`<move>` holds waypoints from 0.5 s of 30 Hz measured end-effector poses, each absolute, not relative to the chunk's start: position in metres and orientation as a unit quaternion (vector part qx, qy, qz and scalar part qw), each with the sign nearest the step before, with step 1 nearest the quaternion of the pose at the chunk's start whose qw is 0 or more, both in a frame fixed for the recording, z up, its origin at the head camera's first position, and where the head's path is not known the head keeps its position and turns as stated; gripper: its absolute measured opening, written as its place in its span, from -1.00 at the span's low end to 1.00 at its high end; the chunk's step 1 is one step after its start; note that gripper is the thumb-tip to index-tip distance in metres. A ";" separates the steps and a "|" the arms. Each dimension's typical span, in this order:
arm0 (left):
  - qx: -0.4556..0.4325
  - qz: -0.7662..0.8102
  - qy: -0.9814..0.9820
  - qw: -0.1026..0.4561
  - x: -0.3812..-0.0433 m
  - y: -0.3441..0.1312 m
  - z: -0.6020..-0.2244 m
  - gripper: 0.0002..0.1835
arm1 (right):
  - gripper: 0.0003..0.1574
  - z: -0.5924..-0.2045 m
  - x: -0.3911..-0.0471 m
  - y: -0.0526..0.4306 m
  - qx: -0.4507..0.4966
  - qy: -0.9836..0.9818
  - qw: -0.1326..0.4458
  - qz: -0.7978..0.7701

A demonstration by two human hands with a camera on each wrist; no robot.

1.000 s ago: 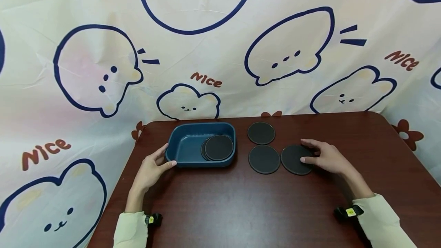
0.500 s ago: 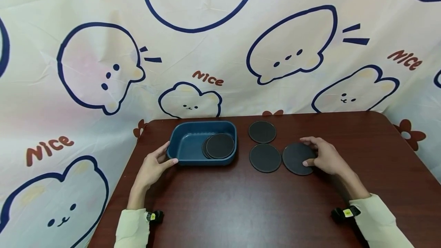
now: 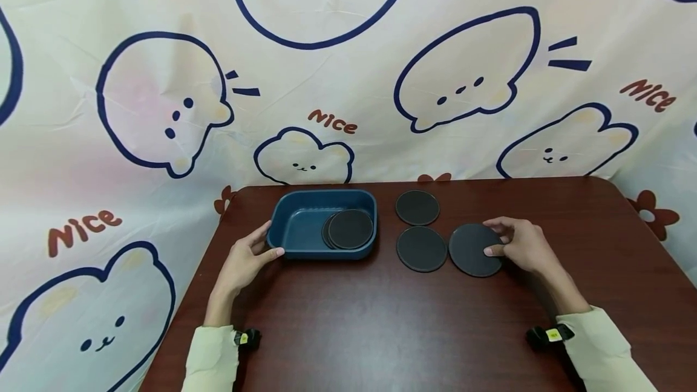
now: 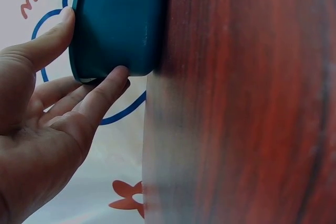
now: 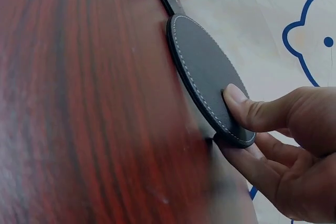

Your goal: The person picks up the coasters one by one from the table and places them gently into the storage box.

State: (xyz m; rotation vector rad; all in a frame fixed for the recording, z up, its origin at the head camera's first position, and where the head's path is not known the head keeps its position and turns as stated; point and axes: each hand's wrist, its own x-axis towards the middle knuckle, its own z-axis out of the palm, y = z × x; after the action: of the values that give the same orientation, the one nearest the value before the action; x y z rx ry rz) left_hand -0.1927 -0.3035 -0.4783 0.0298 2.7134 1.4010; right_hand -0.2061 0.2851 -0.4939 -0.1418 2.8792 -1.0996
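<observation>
While your right hand [image 3: 520,248], nearly closed, pinches a black disc [image 3: 471,251] by its edge and your spread left hand [image 3: 242,264] touches the blue tray [image 3: 316,254], you're likely at the pick-up, which next calls for lifting clear of two discs [image 3: 421,249] left of that grip.

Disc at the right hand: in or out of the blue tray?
Out. The right hand pinches the disc by its edge, apart from the blue tray, where other discs lie overlapping.
</observation>
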 end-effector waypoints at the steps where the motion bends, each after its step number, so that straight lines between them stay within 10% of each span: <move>1: 0.011 0.458 0.888 0.043 -0.193 -0.303 -0.479 -0.12 | -0.30 -0.493 -0.206 0.286 -0.044 0.931 0.030 -0.360; 15: 0.008 0.461 0.887 0.040 -0.193 -0.305 -0.479 -0.13 | -0.34 -0.488 -0.206 0.295 -0.025 0.872 0.106 -0.478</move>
State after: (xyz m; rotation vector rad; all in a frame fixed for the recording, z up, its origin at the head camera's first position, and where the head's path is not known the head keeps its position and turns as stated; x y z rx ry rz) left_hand -0.1930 -0.3047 -0.4788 0.0241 2.7168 1.4110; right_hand -0.2057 0.2954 -0.4882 -0.0724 2.5677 -1.4065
